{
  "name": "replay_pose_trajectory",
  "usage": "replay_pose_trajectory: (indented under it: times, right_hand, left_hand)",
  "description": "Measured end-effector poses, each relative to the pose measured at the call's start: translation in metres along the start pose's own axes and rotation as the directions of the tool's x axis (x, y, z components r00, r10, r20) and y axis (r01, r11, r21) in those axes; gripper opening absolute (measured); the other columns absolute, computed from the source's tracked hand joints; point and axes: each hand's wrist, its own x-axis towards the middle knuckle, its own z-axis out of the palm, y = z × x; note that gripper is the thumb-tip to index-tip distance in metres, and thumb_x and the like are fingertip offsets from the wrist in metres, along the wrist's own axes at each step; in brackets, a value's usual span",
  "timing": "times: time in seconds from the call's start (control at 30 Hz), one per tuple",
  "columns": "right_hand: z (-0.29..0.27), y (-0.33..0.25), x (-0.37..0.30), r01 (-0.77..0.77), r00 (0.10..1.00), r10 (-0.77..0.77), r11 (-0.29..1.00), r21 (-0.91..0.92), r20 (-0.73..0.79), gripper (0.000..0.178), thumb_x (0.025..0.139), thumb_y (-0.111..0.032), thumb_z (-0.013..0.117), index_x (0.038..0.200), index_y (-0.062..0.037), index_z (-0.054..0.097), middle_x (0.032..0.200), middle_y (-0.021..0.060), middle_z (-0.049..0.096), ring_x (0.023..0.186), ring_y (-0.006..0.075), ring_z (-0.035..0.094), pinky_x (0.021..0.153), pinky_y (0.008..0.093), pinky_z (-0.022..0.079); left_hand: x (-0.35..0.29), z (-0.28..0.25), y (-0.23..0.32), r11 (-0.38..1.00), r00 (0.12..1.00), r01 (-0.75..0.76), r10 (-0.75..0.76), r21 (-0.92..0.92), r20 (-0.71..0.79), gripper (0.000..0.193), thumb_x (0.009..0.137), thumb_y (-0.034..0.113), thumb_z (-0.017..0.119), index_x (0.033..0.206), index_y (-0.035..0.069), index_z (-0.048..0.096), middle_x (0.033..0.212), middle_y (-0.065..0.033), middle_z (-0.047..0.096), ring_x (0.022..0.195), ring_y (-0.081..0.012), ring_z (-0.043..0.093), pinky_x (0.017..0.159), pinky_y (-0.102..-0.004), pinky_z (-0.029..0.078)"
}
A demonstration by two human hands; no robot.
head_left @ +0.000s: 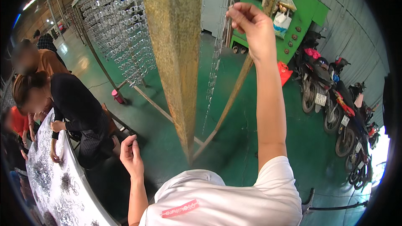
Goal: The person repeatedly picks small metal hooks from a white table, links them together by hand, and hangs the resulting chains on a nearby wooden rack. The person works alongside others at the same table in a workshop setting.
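Right hand: the wearer's right hand [256,27] is raised high on a bare, straight arm, its thumb and fingertips drawn together beside the upper part of a hanging strand. Whether they are clamped on it, I cannot tell.
Left hand: the left hand [132,159] is held low, near the wearer's body, palm partly turned inward and fingers curled, with thumb and forefinger close together. Whether anything is between them, I cannot tell.
Strand: 1 thin strand [214,69] of small shiny metal pieces hangs over the floor, between the thick post and the right forearm.
Post: a rusty, yellowish metal post [173,37] fills the top centre and narrows downward, dividing the view.
Hanging rows: left of the post, many strings of shiny metal pieces [115,25] hang side by side like a curtain.
Table: at the far left, a long white table [86,188] bears dark heaps of small metal pieces [42,171].
Co-workers: several people are beside the table; the nearest, a person in black [79,94], leans over it with both hands low.
Floor: green [232,150], with a pink bucket [117,96] behind the table.
Right side: a green cabinet [312,10] has a white bag [281,21] hanging on it; below are a red bag [284,74] and a row of parked motorbikes [341,104].
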Motion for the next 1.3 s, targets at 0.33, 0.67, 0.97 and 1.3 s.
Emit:
replay_pose_trajectory:
  times: [0.33, 0.67, 0.97, 1.3]
  right_hand:
    - [-0.022, 0.045, 0.126, 0.213, 0.977, -0.210, 0.974, 0.074, -0.049, 0.017, 0.086, -0.013, 0.065, 0.099, -0.0030, 0.064, 0.084, 0.0025, 0.066, 0.061, 0.0053, 0.050, 0.056, 0.0175, 0.039]
    - [-0.016, 0.066, 0.187, 0.292, 0.926, -0.275, 0.956, 0.027, -0.259, 0.015, 0.086, -0.007, 0.061, 0.100, -0.0017, 0.061, 0.082, 0.0033, 0.062, 0.058, 0.0072, 0.048, 0.054, 0.0196, 0.038]
    - [-0.023, 0.070, 0.192, 0.338, 0.907, -0.343, 0.939, -0.063, -0.242, 0.015, 0.084, -0.008, 0.064, 0.096, -0.0001, 0.060, 0.082, 0.0040, 0.060, 0.063, 0.0097, 0.050, 0.060, 0.0224, 0.041]
    - [-0.005, 0.053, 0.122, 0.277, 0.806, -0.415, 0.895, -0.350, -0.423, 0.012, 0.083, -0.010, 0.067, 0.085, -0.0005, 0.060, 0.075, 0.0053, 0.060, 0.060, 0.0108, 0.050, 0.056, 0.0228, 0.042]
  left_hand:
    - [-0.017, 0.004, -0.008, 0.998, 0.997, -0.032, 0.035, 0.055, -0.064, 0.014, 0.092, 0.001, 0.053, 0.103, 0.002, 0.060, 0.098, 0.0035, 0.057, 0.082, -0.0014, 0.049, 0.069, -0.0149, 0.038]
    - [-0.025, 0.005, -0.009, 0.997, 0.988, 0.043, -0.034, 0.056, -0.153, 0.014, 0.089, -0.001, 0.053, 0.100, 0.001, 0.063, 0.100, -0.0037, 0.060, 0.086, -0.0075, 0.054, 0.071, -0.0199, 0.042]
    - [-0.030, 0.003, -0.013, 0.997, 0.982, 0.050, -0.038, 0.057, -0.183, 0.015, 0.089, -0.001, 0.053, 0.100, 0.001, 0.063, 0.100, -0.0031, 0.060, 0.086, -0.0070, 0.054, 0.071, -0.0194, 0.042]
    - [-0.024, -0.006, -0.033, 0.991, 0.985, 0.064, -0.043, 0.119, -0.169, 0.014, 0.091, 0.002, 0.054, 0.102, 0.002, 0.063, 0.092, 0.0004, 0.061, 0.078, -0.0038, 0.051, 0.068, -0.0171, 0.040]
